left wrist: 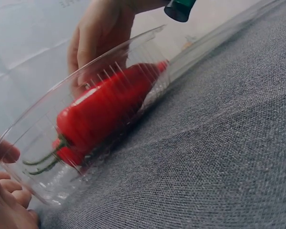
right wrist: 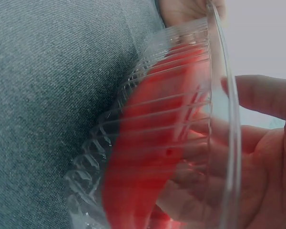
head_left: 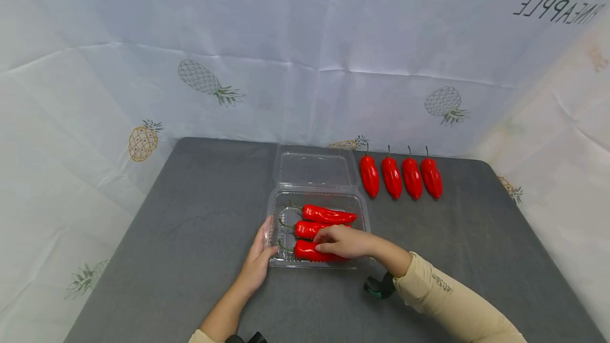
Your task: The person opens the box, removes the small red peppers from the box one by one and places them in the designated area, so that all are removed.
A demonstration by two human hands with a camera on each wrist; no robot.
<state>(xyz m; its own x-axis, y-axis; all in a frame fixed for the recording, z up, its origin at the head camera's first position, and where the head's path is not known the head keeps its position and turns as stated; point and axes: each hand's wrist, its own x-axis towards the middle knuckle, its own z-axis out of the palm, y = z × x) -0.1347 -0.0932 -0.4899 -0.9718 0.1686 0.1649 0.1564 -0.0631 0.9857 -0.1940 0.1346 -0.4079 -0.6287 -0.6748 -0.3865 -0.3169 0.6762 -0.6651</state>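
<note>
Three red peppers lie in the clear container that we see at the centre of the desk (head_left: 190, 258). We find the far pepper (head_left: 329, 214), the middle pepper (head_left: 307, 229) and the near pepper (head_left: 314, 256) one in front of another, stems towards nine o'clock and tips towards three. The clear container (head_left: 363, 210) has its clear lid (head_left: 316, 167) folded back flat at twelve o'clock.

Our left hand (head_left: 257, 261) grips the container's wall at the eight o'clock side, the thumb over the rim and the other fingers outside. Our right hand (head_left: 345, 241) comes in from four o'clock and hangs over the middle and near peppers. Its fingers are loosely bent, with the thumb apart from them, and we see no clasp round a pepper; from the head view we cannot tell how firmly the fingertips touch.

At one to two o'clock from the container, four more peppers stand apart in a row on the desk, stems towards twelve: the first pepper (head_left: 369, 176) just beside the lid, then the second pepper (head_left: 392, 178), the third pepper (head_left: 412, 178) and the fourth pepper (head_left: 431, 178). Beyond the desk, at twelve o'clock, hangs a pale cloth (head_left: 305, 25) printed with pineapples. A beige sleeve (head_left: 452, 306) covers our right forearm.
</note>
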